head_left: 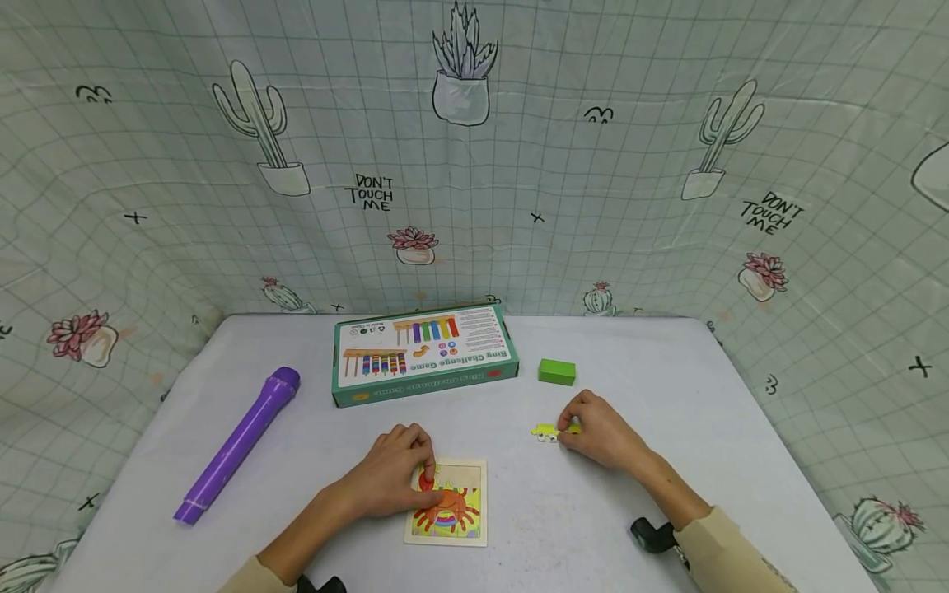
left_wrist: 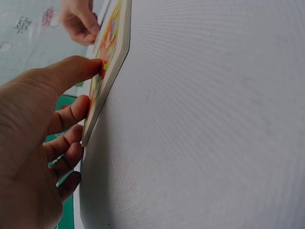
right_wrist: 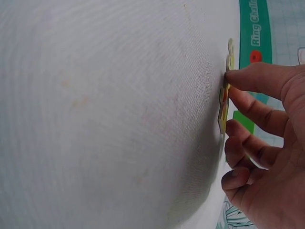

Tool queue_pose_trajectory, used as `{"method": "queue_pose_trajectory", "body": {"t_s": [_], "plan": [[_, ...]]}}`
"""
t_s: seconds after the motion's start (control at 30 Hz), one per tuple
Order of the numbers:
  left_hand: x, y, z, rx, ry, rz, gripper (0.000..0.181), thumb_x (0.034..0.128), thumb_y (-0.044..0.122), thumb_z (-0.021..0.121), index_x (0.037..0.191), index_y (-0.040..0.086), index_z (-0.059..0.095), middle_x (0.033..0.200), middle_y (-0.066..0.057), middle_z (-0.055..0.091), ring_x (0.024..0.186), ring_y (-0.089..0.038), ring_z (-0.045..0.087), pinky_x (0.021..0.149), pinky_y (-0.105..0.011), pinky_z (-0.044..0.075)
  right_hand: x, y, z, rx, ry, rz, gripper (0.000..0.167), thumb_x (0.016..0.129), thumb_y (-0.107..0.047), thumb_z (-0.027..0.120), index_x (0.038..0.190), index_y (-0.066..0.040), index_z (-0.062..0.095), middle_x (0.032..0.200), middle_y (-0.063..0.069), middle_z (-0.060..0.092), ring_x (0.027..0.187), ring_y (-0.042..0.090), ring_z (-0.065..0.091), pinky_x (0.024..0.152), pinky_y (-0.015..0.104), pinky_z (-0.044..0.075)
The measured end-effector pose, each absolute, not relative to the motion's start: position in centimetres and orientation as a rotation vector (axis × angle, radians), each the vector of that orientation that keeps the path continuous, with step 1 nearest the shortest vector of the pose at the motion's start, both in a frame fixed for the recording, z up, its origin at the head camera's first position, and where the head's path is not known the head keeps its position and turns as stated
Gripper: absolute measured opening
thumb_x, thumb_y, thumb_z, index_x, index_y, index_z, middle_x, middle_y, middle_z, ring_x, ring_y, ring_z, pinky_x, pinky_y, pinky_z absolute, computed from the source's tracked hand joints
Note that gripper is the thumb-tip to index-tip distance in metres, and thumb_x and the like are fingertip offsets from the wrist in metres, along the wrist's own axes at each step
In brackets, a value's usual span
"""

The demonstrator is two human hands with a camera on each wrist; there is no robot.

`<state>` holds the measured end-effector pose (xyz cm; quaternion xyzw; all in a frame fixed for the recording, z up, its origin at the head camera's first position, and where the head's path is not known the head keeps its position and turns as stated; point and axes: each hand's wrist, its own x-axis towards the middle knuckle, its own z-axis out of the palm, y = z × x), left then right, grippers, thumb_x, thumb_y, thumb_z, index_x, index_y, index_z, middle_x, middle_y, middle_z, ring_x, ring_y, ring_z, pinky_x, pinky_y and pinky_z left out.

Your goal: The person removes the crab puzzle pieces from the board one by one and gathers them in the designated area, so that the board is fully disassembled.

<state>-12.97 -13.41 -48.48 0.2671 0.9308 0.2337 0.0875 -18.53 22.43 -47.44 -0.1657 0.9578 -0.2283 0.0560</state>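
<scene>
A square crab puzzle (head_left: pixel 447 520) in a pale wooden frame lies on the table. My left hand (head_left: pixel 393 473) is over its upper left, thumb and forefinger at a red-and-yellow puzzle piece (left_wrist: pixel 103 71) there; the fingers partly hide it. Part of the frame's upper side shows bare wood. Farther right, my right hand (head_left: pixel 602 430) pinches a flat yellow puzzle piece (head_left: pixel 546 431) with a wavy outline, between thumb and forefinger, close to the tabletop. The fingertips cover its middle, so I cannot tell whether it is one piece or two.
Behind the hands lies a green-and-white Ring Challenge Game box (head_left: pixel 426 354). To its right is a small green block (head_left: pixel 557 371), just beyond my right hand. A long purple tube (head_left: pixel 237 445) lies aslant at the left. A grid-patterned cloth (head_left: pixel 474 165) surrounds the white table (head_left: pixel 563 527).
</scene>
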Motion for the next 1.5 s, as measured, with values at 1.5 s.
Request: {"method": "queue_pose_trajectory", "body": {"t_s": [1.5], "plan": [[-13.1,-14.9,-47.8,0.844,2.691,0.747,0.054,0.0785,0.046,0.083,0.123,0.022,0.064,0.121,0.007,0.055,0.114,-0.018,0.047,0.098,-0.050,0.038,-18.2,13.6,-46.2,-0.663,2.720,-0.999,0.009,0.089,-0.020,0.077,0.094,-0.018,0.071,0.097,-0.001,0.062,0.080,0.013,0.050,0.067,0.027,0.044]]}}
